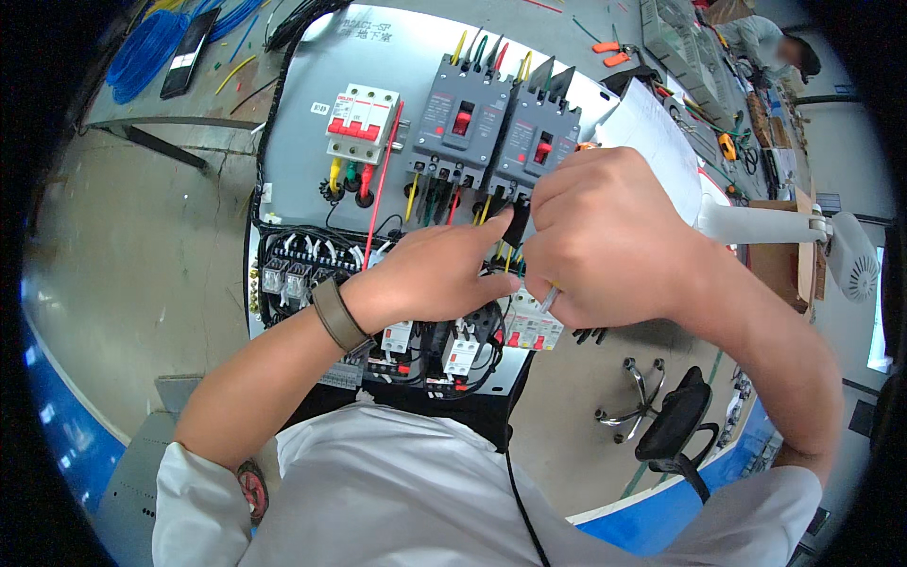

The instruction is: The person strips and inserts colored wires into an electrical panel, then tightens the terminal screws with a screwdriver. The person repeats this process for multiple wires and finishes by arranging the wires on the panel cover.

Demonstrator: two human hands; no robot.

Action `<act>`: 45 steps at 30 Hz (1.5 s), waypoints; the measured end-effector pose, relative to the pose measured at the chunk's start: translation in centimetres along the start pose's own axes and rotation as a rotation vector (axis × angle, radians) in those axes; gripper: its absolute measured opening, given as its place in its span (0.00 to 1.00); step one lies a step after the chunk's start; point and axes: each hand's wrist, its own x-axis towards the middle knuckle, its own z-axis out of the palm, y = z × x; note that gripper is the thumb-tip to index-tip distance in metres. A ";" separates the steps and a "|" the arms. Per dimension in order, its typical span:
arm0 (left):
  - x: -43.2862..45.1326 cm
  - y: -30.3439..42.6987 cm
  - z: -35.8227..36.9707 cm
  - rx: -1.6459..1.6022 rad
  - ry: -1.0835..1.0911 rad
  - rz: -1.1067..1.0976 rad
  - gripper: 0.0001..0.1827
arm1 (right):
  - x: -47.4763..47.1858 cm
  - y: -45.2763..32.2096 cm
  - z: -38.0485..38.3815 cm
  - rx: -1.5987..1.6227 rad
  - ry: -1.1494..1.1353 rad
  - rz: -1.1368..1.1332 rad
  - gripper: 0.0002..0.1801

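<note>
My left hand (450, 273), a strap on its wrist, reaches over a metal mounting panel (297, 177). Its thumb and index finger are apart, with the fingertip by a black strip (518, 225) below the right moulded-case circuit breaker (533, 138); its other fingers are hidden. My right hand (602, 237) is closed in a fist beside it, around a slim item (550, 298) with a translucent, yellow-edged end. The fist hides the rest, so its kind is unclear. A second moulded-case breaker (459, 120) and a red-levered three-pole switch (361, 124) are mounted to the left.
Relays (283, 276) and small breakers (462, 354) line the near side. Paper sheets (652, 145) lie at right, near a white fan (854, 259). Blue wire coils (152, 60) and a phone (190, 53) are upper left. A swivel chair (677, 418) stands lower right; another person (758, 46) is farther off.
</note>
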 end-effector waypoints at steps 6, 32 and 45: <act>-0.1 -0.1 0.0 -0.005 0.007 -0.019 0.47 | 0.0 -1.7 1.8 0.045 0.325 0.242 0.07; 0.1 -0.5 1.0 0.074 0.097 0.085 0.43 | 2.3 1.3 -2.6 0.426 -0.574 -0.102 0.13; -0.2 -0.4 0.7 0.073 0.123 0.129 0.43 | 0.4 1.6 -0.6 0.587 -0.178 0.010 0.12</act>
